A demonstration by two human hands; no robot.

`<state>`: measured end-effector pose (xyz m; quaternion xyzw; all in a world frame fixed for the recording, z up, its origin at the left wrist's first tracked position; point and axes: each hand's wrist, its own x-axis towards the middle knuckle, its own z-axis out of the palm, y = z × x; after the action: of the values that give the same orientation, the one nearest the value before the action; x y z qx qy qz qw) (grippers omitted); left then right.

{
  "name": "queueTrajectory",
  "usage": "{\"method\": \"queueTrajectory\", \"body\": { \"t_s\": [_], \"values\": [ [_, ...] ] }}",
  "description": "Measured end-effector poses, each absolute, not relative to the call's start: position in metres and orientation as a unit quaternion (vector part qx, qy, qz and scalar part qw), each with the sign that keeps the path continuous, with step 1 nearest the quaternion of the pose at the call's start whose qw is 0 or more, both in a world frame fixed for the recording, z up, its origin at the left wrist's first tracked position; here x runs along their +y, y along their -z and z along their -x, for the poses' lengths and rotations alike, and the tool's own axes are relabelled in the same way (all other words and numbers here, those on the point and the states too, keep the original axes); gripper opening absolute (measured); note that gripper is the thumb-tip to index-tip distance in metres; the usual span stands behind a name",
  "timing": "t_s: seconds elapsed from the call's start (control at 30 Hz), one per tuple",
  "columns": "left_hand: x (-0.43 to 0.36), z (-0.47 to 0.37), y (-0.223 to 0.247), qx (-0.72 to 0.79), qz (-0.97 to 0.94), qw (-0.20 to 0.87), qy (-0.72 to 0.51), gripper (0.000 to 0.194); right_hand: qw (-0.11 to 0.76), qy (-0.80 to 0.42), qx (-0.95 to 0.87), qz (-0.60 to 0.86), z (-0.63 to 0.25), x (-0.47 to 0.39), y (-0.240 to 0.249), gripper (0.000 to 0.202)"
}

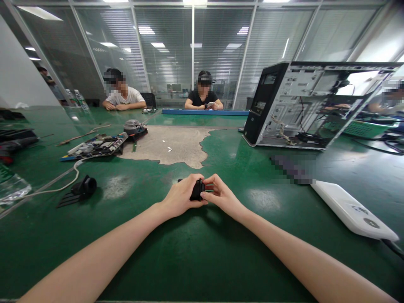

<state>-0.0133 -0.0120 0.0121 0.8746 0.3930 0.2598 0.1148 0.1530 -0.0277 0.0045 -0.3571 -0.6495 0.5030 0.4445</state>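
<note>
Both my hands meet over the middle of the green table. My left hand (181,194) is closed around a small black plastic part (197,190), its thumb on top and fingers underneath. From the other side, my right hand (221,193) pinches the right edge of the same part between thumb and fingertips. Much of the part is hidden by my fingers, so its exact kind does not show. To the left on the tabletop lies another black plastic piece (82,188) with a round end and a slatted flat side.
An open computer case (315,105) stands at the right, behind a white power bank (353,206). A circuit board (97,145) with a cooler and a white cable (75,172) lie left. Across the table sit two people (126,96). A water bottle (12,185) is at the left edge.
</note>
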Motion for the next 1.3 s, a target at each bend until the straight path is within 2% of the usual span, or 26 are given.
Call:
{"method": "queueTrajectory", "body": {
  "t_s": [0.13,0.4,0.77,1.0,1.3],
  "values": [
    [-0.0133,0.0131,-0.0149,0.39,-0.879,0.113,-0.25,0.057,0.45,-0.492,-0.647,0.37,-0.1524,-0.0253,-0.0013,0.018],
    [-0.0163,0.0155,-0.0212,0.373,-0.89,0.116,-0.238,0.062,0.447,-0.493,-0.635,0.392,-0.1507,-0.0245,-0.0033,0.029],
    [-0.011,0.0159,-0.0146,0.378,-0.893,0.091,-0.227,0.057,0.454,-0.499,-0.643,0.364,-0.1532,-0.0262,-0.0023,0.019],
    [-0.0106,0.016,-0.0141,0.374,-0.891,0.101,-0.238,0.059,0.444,-0.497,-0.639,0.384,-0.152,-0.0244,-0.003,0.026],
    [-0.0099,0.0156,-0.0113,0.379,-0.886,0.106,-0.244,0.058,0.451,-0.511,-0.635,0.363,-0.1531,-0.026,-0.0052,0.021]
  ]
}}
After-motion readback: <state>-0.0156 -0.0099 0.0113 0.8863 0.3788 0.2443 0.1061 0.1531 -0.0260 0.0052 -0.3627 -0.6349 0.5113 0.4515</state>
